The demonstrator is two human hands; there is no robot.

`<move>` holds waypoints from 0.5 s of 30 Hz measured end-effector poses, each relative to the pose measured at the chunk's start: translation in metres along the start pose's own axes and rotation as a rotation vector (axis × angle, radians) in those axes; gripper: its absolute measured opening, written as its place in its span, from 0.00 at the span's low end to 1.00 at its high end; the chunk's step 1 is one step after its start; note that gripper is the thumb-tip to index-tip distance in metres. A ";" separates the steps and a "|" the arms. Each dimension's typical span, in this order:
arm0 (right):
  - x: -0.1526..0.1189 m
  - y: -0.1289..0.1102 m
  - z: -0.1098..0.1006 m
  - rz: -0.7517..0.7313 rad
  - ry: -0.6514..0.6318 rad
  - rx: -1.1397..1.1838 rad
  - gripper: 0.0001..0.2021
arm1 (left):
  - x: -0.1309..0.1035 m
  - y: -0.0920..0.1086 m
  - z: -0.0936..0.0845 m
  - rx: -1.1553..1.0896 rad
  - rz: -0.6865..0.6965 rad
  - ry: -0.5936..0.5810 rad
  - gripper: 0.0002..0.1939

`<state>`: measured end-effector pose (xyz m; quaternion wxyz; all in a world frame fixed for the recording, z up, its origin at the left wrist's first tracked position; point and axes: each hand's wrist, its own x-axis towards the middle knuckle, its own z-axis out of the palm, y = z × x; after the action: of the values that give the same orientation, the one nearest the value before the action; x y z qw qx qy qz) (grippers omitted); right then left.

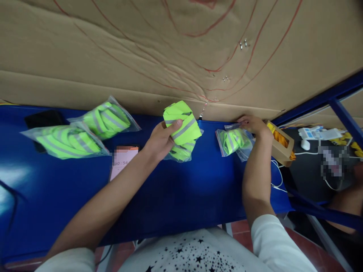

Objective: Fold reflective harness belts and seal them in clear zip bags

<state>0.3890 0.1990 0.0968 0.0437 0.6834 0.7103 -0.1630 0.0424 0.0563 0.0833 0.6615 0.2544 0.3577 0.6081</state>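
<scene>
My left hand grips a folded neon-yellow reflective strap with a grey stripe, held above the blue table. Just under it lies a clear bag of the same material. At the right, my right hand reaches to the upper edge of a clear plastic bag; its fingers are bent at the plastic. Beside that hand is a bagged yellow strap. Two more filled bags, one in front and one behind, rest at the left and touch each other.
A phone lies left of centre on the blue table. Behind stands a brown cardboard panel. At right are an open carton, a power strip, blue frame bars and another person's arm.
</scene>
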 end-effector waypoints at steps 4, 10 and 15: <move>-0.008 -0.006 -0.007 -0.037 -0.016 0.033 0.12 | 0.000 0.004 -0.002 0.013 -0.002 -0.014 0.23; -0.066 -0.034 -0.047 -0.184 0.238 0.102 0.08 | -0.008 0.013 0.000 0.149 0.024 -0.115 0.25; -0.111 -0.087 -0.057 -0.600 0.387 0.330 0.12 | -0.016 0.018 0.004 0.227 0.065 -0.237 0.28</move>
<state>0.3197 0.1078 0.1968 -0.2511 0.4615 0.8378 -0.1488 0.0346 0.0432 0.1019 0.6460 0.4088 0.3352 0.5507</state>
